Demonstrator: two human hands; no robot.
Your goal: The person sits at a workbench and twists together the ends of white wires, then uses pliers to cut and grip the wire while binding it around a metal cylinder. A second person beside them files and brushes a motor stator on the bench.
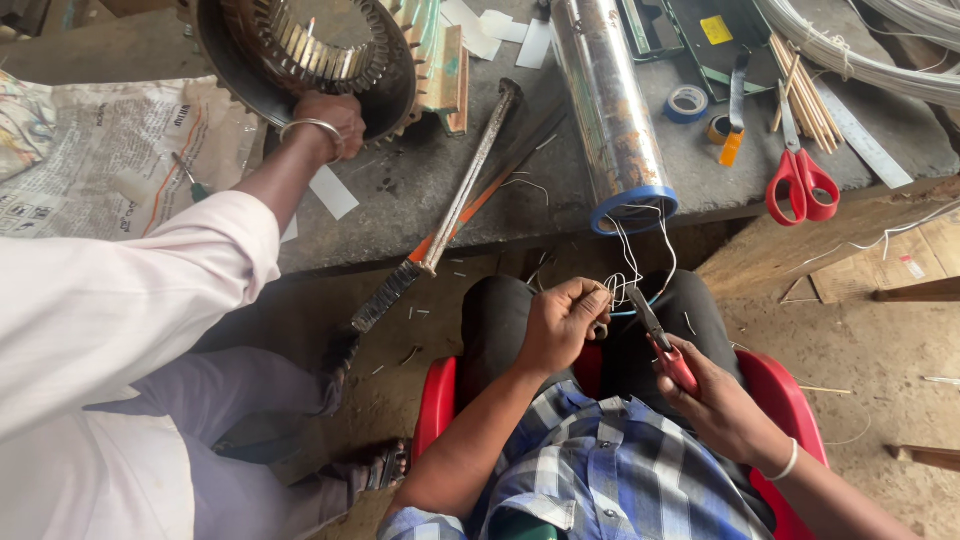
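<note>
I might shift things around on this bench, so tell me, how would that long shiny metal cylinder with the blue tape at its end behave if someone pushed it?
The cylinder lies on its side, so it would probably roll sideways. It looks like solid-walled metal, likely stiff and fairly heavy. Thin wires run from its taped end to the left hand, so they might tug.

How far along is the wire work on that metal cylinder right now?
Done: thin wires already lead off the metal cylinder. In hand: the left hand pinches their tangled ends while the right hand holds red-handled pliers beside them. Left: the ends look loose, untrimmed.
</note>
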